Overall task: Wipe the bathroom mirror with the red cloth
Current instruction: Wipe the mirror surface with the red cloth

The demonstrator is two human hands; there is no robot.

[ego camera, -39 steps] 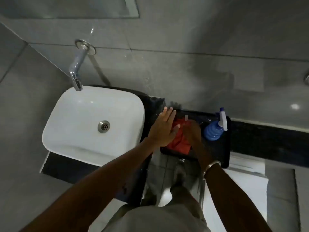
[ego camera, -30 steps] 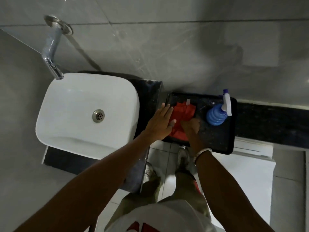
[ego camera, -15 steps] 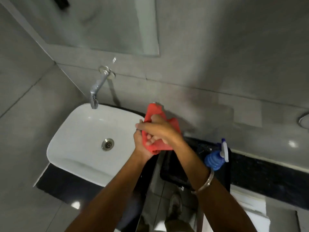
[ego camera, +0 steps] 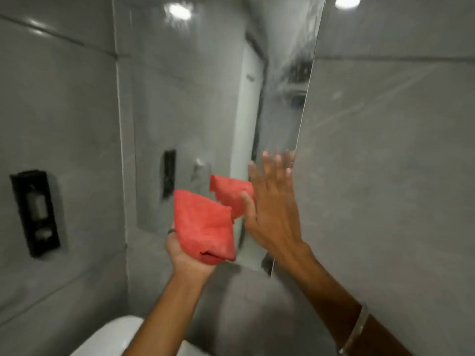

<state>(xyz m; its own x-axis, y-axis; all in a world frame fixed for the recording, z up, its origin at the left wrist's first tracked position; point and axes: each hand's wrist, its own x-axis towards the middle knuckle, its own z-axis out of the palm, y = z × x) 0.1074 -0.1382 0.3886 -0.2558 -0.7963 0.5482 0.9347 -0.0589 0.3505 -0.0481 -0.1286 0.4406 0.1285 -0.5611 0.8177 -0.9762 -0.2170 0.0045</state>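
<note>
The red cloth (ego camera: 204, 226) is bunched in my left hand (ego camera: 186, 255), raised just in front of the lower part of the bathroom mirror (ego camera: 195, 98). Its red reflection shows in the glass, up and to the right of it. My right hand (ego camera: 273, 204) is to the right of the cloth, fingers spread and holding nothing, near the mirror's lower right edge. A bangle sits on my right wrist. The mirror is a tall panel on the grey tiled wall and reflects the room and ceiling lights.
A black wall-mounted dispenser (ego camera: 34, 213) hangs on the left wall. The white sink's rim (ego camera: 113, 337) shows at the bottom. Grey tiled wall (ego camera: 385, 176) fills the right side beyond the mirror's edge.
Both hands lifted the red cloth from above the sink up to the mirror. My right hand let go of it and spread out. The view swung upward; the tray and spray bottle left the frame.
</note>
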